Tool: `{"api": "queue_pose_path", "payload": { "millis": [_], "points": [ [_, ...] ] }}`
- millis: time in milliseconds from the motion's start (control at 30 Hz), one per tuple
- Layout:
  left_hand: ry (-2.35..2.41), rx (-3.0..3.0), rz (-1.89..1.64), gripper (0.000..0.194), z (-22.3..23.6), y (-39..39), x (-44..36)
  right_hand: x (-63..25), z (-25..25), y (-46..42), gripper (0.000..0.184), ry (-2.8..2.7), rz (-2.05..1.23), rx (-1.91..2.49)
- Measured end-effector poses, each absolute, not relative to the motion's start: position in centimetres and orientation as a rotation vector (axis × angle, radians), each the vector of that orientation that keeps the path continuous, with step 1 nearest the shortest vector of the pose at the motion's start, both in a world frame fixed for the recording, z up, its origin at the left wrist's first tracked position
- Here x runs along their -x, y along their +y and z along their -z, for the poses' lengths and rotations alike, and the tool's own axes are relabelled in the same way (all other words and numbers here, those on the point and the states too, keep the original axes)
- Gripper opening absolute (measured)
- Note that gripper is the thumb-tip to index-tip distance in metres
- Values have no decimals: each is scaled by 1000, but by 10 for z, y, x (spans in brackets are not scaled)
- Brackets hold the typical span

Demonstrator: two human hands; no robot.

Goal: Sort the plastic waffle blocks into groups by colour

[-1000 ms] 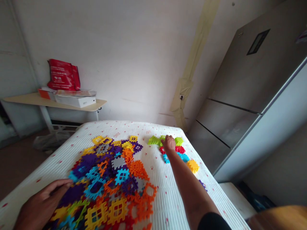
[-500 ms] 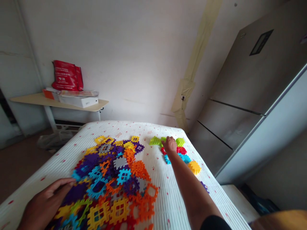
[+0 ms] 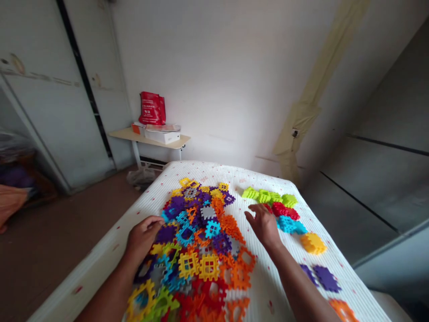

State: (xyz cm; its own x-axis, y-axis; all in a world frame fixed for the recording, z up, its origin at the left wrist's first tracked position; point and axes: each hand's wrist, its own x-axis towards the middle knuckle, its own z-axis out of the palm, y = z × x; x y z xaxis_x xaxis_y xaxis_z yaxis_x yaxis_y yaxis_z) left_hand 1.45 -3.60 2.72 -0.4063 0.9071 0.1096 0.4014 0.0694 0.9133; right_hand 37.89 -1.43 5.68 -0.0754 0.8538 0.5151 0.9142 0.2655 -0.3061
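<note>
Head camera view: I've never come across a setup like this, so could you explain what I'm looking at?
There is no robot: these are a person's bare hands, seen from one camera worn on their head, looking forward and down. On a white ribbed cover with red spots lies a mixed pile of flat, notched plastic pieces in many colours. To its right are sorted groups: lime green, red, light blue and yellow-orange. The right hand is open between pile and groups, with nothing visibly held. The left hand is at the pile's left edge; whether it holds anything is unclear.
</note>
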Motion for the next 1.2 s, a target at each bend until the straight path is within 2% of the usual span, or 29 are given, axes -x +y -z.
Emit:
{"api": "queue_pose_path", "payload": {
  "millis": [133, 333, 567, 767, 967, 1100, 1200],
  "points": [
    [1801, -1306, -1355, 35, -21, -35, -14, -365, -33, -48, 23, -2037, -65, 1440],
    [1726, -1408, -1308, 35, -28, -40, -8, -368, -19, -63, 26, -2019, -122, 1415],
    [1520, -1869, -847, 14, -52, -62, -12, -369, -11, -57, 31, -1991, -173, 1425],
    [1529, -2136, -606, 29, -47, -62, -30, -365, -12, -58, 30, -2020, -147, 1458],
    [1683, -2383, -380, 27, -49, -59, -36, -360, -17, -60, 24, -2005, -154, 1536],
    [1670, -2398, -420, 22, -45, -57, -37, -358, -17, -60, 22, -1986, -165, 1544],
    [1674, -2323, -641, 15, -42, -55, -38, -358, -15, -60, 21, -1977, -159, 1536]
  ]
}}
